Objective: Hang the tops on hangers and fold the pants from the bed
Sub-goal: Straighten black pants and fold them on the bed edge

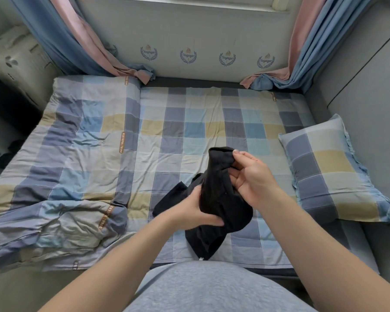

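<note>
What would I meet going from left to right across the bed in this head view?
quilt → black garment → pillow

Quilt [72, 154]: lay on the left of the bed [200, 122]
Pillow [331, 174]: lay at the bed's right side
Garment [221, 194]: was above the bed's near middle, between left hand [196, 210] and right hand [250, 176]
Curtains [77, 41]: hung at the bed's far corners
</note>
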`<state>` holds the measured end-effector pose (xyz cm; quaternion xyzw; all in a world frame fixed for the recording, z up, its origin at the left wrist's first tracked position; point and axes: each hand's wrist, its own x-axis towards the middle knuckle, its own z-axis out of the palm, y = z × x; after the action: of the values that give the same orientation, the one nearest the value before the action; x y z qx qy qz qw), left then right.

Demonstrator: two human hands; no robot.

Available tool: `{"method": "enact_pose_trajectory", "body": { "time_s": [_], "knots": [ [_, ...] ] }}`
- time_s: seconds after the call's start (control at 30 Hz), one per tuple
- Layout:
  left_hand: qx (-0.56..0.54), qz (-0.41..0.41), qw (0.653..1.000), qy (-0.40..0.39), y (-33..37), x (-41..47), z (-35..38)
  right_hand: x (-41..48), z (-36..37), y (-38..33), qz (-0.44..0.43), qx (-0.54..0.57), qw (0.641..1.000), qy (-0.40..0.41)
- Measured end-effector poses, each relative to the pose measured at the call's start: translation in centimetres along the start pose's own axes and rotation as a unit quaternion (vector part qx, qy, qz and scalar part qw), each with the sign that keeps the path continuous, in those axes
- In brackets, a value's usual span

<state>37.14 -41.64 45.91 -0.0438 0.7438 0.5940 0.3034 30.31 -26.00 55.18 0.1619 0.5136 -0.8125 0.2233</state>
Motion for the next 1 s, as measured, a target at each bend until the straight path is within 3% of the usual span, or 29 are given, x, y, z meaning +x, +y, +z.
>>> {"method": "enact_pose_trajectory", "body": {
  "time_s": [0.1, 0.23, 0.37, 0.6, 0.67, 0.77, 0.87, 1.0],
  "knots": [
    [0.05, 0.072, 0.994, 0.071, -0.7, 0.8, 1.5, -0.6, 0.8, -1.1, -0.004, 0.07, 0.997, -0.013],
    [0.066, 0.106, 0.969, 0.211, -0.5, 1.4, 1.0, -0.7, 0.9, -2.0, -0.001, 0.162, 0.987, -0.002],
    [-0.007, 0.103, 0.961, 0.256, 0.4, 1.8, -1.3, -0.6, -0.4, -3.0, 0.013, 0.221, 0.975, 0.004],
    [-0.106, 0.082, 0.942, 0.307, 3.3, 0.9, -3.4, -0.9, -3.0, -2.8, 0.013, 0.216, 0.976, -0.009],
    [-0.106, 0.072, 0.937, 0.324, 3.6, 0.7, -3.9, -0.9, -3.4, -2.4, -0.013, 0.134, 0.991, 0.003],
    [-0.098, 0.046, 0.943, 0.315, 4.5, 0.3, -4.4, -0.9, -3.2, -1.8, -0.058, -0.077, 0.995, 0.009],
    [-0.078, 0.05, 0.96, 0.263, 5.4, 0.1, -4.1, -1.0, -2.3, -0.9, -0.11, -0.306, 0.945, -0.013],
    [-0.072, 0.067, 0.982, 0.158, 6.4, -0.5, -3.5, 0.1, -1.7, -0.2, -0.163, -0.484, 0.86, -0.018]
  ]
}}
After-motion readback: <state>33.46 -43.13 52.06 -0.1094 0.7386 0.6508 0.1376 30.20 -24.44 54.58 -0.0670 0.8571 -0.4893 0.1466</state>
